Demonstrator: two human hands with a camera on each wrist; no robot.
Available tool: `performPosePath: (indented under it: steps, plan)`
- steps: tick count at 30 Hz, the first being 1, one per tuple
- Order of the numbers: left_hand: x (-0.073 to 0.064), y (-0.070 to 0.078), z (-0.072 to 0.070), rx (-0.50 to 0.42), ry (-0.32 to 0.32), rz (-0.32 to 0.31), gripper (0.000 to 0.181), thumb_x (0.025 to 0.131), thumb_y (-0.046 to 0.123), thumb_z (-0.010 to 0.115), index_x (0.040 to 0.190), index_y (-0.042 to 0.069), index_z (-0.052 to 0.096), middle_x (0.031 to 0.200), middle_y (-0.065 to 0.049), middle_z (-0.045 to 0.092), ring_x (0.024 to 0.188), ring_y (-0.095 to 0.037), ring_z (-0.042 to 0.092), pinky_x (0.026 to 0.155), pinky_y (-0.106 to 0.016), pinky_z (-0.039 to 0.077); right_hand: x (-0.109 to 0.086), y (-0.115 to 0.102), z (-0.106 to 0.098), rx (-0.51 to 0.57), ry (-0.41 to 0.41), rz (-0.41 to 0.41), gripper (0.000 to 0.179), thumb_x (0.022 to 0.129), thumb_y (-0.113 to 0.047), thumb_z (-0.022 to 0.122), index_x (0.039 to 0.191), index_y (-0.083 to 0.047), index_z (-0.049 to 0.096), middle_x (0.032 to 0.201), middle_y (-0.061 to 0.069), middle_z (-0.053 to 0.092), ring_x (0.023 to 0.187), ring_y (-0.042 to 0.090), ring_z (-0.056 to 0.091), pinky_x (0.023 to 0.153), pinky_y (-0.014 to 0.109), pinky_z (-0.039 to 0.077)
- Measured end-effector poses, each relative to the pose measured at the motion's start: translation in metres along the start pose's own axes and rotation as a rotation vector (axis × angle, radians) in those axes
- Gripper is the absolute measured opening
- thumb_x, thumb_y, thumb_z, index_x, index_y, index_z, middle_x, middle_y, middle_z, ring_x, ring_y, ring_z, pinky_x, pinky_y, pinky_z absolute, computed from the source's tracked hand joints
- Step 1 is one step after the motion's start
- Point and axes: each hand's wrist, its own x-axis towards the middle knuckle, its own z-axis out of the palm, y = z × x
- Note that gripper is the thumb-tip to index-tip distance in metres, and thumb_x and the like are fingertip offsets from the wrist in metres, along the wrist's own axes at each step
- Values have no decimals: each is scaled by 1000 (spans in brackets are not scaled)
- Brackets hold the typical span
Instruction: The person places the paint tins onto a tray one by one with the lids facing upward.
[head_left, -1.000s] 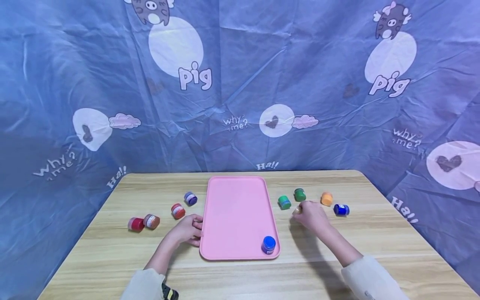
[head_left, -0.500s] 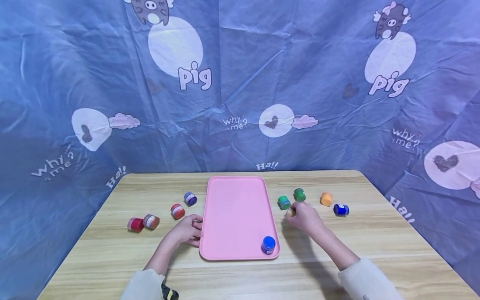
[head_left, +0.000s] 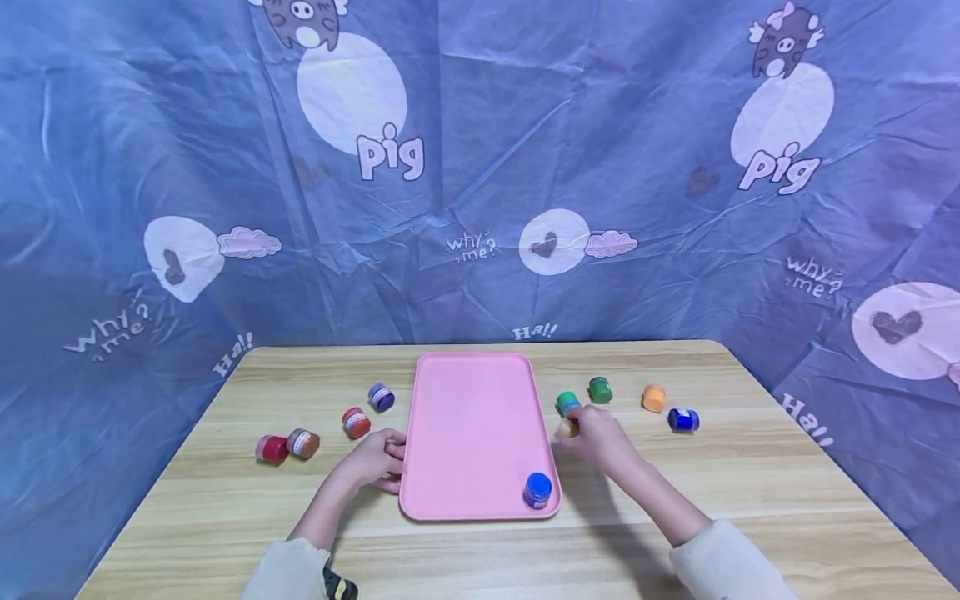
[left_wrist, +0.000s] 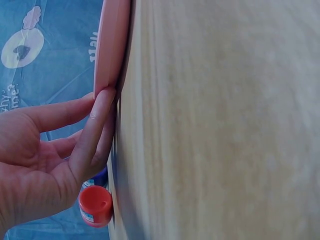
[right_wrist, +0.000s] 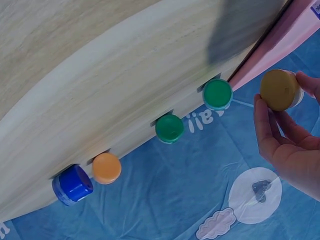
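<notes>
In the head view, my left hand [head_left: 375, 460] lies at the left edge of a pink tray [head_left: 476, 417]. The left wrist view shows its fairly straight fingers touching the tray's side wall [left_wrist: 111, 50]. My right hand [head_left: 600, 439] pinches a small yellow-lidded paint jar [right_wrist: 278, 90] between thumb and fingers. It is just off the tray's right edge, above the table. A blue paint jar [head_left: 537, 490] stands upright in the tray's near right corner. Beyond the right hand sit a light green jar [head_left: 567, 402] and a dark green jar [head_left: 600, 390].
Farther right lie an orange jar [head_left: 654, 398] and a dark blue jar [head_left: 683, 420] on its side. Left of the tray are a purple jar [head_left: 381, 397], a red jar [head_left: 356, 422], a brownish jar [head_left: 303, 443] and a crimson jar [head_left: 272, 449]. Blue printed cloth [head_left: 480, 167] hangs behind.
My right hand has moved left with the yellow-lidded paint jar, from beside the green jars toward the tray's right edge. The left hand has stayed at the tray.
</notes>
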Motion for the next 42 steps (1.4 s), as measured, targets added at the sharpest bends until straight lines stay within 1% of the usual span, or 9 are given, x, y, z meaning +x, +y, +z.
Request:
performPosePath:
  steps: [3,8,18,21,25,27,32,36,42]
  plan:
    - [0,1,0,1,1,-2,44,75,-21,51,117,-16,41,87,-18,49,68,-24,54,57,-37,58,1,-3,1,-1,-30,27,15,68,-9,71,68,-6,56,62,2,44,58,16,42,46,27,37]
    - [0,1,0,0,12,-10,43,75,-22,51,116,-15,42,87,-17,49,67,-24,54,56,-37,58,3,-5,6,-14,-39,31,12,67,-6,71,75,-2,63,66,2,50,61,15,44,50,26,42]
    - [-1,3,0,6,14,-8,43,75,-21,51,116,-15,42,87,-17,49,67,-24,54,56,-37,58,5,-12,15,48,-74,76,19,66,-7,76,82,-3,65,71,0,55,66,14,50,57,27,49]
    - [-1,2,-1,1,11,-4,43,74,-21,51,116,-15,42,86,-17,49,67,-24,54,56,-37,58,5,-15,17,85,-93,114,20,66,-7,75,83,-3,65,73,0,56,68,15,51,59,27,50]
    - [0,1,-1,2,7,-1,44,74,-21,52,116,-15,42,86,-17,48,67,-24,54,56,-37,58,5,-17,19,153,-138,175,25,69,-7,74,91,-2,64,77,1,57,71,15,52,61,28,52]
    - [0,0,-1,6,5,-2,44,74,-21,52,116,-15,42,86,-17,49,68,-24,54,56,-37,58,5,-17,20,175,-158,185,25,70,-7,73,93,-1,65,78,1,58,71,15,52,62,28,52]
    - [1,-1,0,0,-2,2,44,74,-21,52,116,-16,41,87,-18,49,68,-25,55,56,-37,58,4,-15,23,212,-176,161,21,70,-5,73,90,-3,66,74,-1,57,69,13,51,60,26,49]
    - [1,-2,0,-3,-4,5,44,73,-22,52,116,-16,41,86,-17,48,68,-24,55,56,-37,58,2,-13,25,255,-184,151,23,70,-4,74,90,-3,64,72,-1,54,67,13,49,57,25,47]
    - [1,-2,-1,-2,0,3,45,73,-21,52,116,-15,42,86,-16,48,67,-24,54,56,-37,58,-2,-11,26,320,-209,107,26,70,-7,76,91,-1,62,76,0,56,71,15,51,61,24,50]
